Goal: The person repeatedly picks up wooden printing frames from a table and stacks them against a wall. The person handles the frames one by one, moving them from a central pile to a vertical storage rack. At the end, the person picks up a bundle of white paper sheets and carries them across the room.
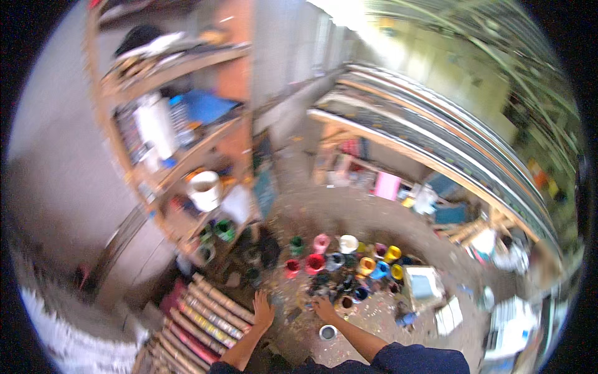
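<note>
My left hand (263, 310) is stretched out beside the bamboo slats, its fingers extended and nothing visible in them. To its right, my right hand (323, 307) reaches toward a dark, blurred cluster (324, 283) on the floor; its fingers look spread, and I see nothing held. Just below that hand stands a small white cup (327, 332) with dark contents. Beyond the hands is a group of paint pots, among them a red pot (315, 263), a white pot (348, 244), a blue pot (379, 269) and a yellow pot (392, 254). Motion blur softens the details.
Bamboo slats (205, 311) lie at the lower left. A wooden shelf (202, 146) with a white bucket (204, 191) rises behind them. Right of the pots sits a pale tray (425, 287). A long wooden-framed table (423, 149) runs across the far right.
</note>
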Demonstrator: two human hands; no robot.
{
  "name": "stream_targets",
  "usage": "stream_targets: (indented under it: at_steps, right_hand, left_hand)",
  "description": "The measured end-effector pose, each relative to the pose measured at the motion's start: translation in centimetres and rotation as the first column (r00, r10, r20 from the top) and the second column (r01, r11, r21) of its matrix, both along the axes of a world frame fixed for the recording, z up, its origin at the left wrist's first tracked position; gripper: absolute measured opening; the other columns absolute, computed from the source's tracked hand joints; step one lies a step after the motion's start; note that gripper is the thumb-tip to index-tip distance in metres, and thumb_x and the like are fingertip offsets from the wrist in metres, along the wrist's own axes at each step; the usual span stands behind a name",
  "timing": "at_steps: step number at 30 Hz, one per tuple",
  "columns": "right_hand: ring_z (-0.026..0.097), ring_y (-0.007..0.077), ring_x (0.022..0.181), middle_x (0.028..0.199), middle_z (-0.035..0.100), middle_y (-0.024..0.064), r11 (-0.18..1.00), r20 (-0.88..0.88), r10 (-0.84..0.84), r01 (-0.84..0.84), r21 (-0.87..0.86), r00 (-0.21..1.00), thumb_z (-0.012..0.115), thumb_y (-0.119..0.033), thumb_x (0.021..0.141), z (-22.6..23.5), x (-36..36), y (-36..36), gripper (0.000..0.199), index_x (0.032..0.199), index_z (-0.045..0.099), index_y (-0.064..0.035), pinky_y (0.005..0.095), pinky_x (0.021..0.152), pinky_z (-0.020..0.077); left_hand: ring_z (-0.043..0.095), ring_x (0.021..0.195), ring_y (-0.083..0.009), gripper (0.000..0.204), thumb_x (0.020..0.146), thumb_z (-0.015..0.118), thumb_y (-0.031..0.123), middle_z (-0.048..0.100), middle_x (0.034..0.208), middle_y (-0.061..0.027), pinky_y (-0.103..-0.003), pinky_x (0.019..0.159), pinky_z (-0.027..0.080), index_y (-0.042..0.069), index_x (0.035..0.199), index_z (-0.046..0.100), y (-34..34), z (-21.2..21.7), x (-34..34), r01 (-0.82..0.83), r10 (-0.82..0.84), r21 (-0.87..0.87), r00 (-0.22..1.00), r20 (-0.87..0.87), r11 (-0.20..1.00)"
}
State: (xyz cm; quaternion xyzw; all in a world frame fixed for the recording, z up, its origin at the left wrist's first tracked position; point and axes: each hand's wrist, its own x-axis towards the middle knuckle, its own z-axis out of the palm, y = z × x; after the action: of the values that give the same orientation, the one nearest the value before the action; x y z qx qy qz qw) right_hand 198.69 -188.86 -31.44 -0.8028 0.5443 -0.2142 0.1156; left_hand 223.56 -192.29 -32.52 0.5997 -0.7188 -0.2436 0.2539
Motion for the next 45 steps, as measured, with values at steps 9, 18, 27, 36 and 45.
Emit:
stream_targets:
  at_steps: [9, 18, 27, 36, 45]
  right_hand:
    - [0.055, 0.0347, 0.087, 0.091, 0.059, 0.02, 0.204, 0.188, -0.973, 0.879, 0.431, 0.134, 0.048, -0.024, 0.076, -2.2, -26.0, 32.5, 0.027, 0.089, 0.062, -0.0048, 0.0406, 0.077, 0.0434]
    - [0.055, 0.0362, 0.087, 0.088, 0.06, 0.0195, -0.45, -0.007, -0.828, 0.655, 0.607, -0.561, 0.048, -0.022, 0.077, -3.2, -31.0, 67.1, 0.024, 0.085, 0.063, -0.0055, 0.041, 0.077, 0.0438]
    - [0.061, 0.0248, 0.079, 0.083, 0.062, 0.0145, -0.691, -0.113, -0.347, 0.172, 0.702, -0.931, 0.052, -0.025, 0.076, -12.3, -29.7, 80.8, 0.026, 0.088, 0.062, -0.004, 0.034, 0.068, 0.0481]
    - [0.055, 0.0261, 0.095, 0.101, 0.058, 0.013, -0.486, -0.275, -0.659, 0.117, 0.866, -0.7, 0.056, -0.027, 0.073, -15.9, -41.3, 89.4, 0.032, 0.095, 0.059, -0.003, 0.035, 0.079, 0.0448]
    - [0.061, 0.0201, 0.064, 0.078, 0.061, 0.0115, -0.631, 0.124, -0.234, 0.248, 0.735, -0.964, 0.052, -0.015, 0.078, -12.6, -60.7, 102.5, 0.023, 0.098, 0.058, -0.0044, 0.0299, 0.055, 0.05]
  left_hand:
    - [0.029, 0.117, -0.0365, 0.054, 0.074, 0.054, 0.009, 0.032, 0.125, -0.0228, -0.042, 0.098, 0.025, -0.001, 0.122, 0.032, 12.2, -1.2, -23.4, 0.47, -0.459, 0.039, 0.874, -0.158, 0.882]
    - [0.046, 0.101, -0.0362, 0.042, 0.071, 0.056, 0.016, 0.049, 0.105, -0.0239, -0.041, 0.086, 0.037, -0.002, 0.109, 0.047, 32.1, -2.5, -47.1, 0.639, -0.741, 0.416, 0.655, 0.146, 0.647]
    - [0.052, 0.097, -0.0279, 0.03, 0.075, 0.052, 0.021, 0.057, 0.102, -0.0109, -0.038, 0.083, 0.041, 0.011, 0.103, 0.055, 42.2, -7.0, -61.3, 0.829, -0.959, 0.536, 0.257, -0.119, 0.156]
    - [0.055, 0.092, -0.0273, 0.029, 0.077, 0.05, 0.025, 0.059, 0.096, -0.0115, -0.037, 0.079, 0.043, 0.01, 0.101, 0.057, 48.1, -10.9, -79.6, 0.695, -0.958, 0.712, -0.121, 0.26, 0.105]
    - [0.057, 0.088, -0.0269, 0.025, 0.077, 0.051, 0.022, 0.061, 0.093, -0.0116, -0.035, 0.075, 0.045, 0.009, 0.098, 0.056, 68.9, -9.6, -109.4, 0.864, -0.988, 0.482, -0.094, -0.124, -0.143]
